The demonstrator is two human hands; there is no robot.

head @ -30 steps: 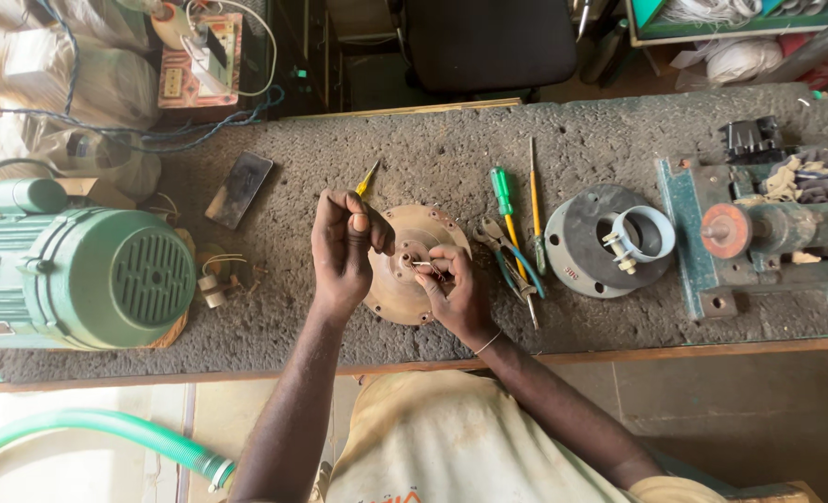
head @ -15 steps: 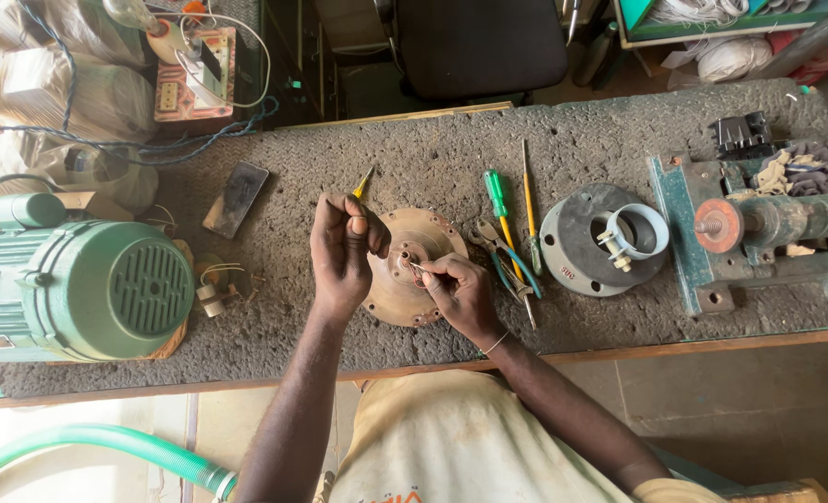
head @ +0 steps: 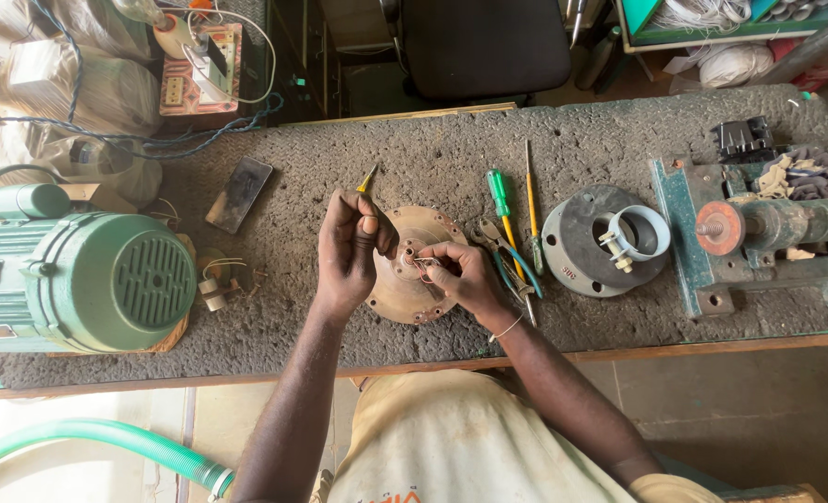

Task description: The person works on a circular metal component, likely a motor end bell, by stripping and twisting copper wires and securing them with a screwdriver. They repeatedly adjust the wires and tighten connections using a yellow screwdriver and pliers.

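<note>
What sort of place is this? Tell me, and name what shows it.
Probably a small motor repair workshop: a green electric motor sits on the rough workbench, with screwdrivers and pliers beside a round metal end plate under both hands.

The left hand [head: 348,251] covers the near-left rim of the disc [head: 412,265]; what its fingers pinch is too small to tell. The right hand [head: 460,275] hides the disc's right edge and part of the pliers [head: 505,261] beside it. Left of the grip, the motor [head: 69,279] runs off frame.
</note>
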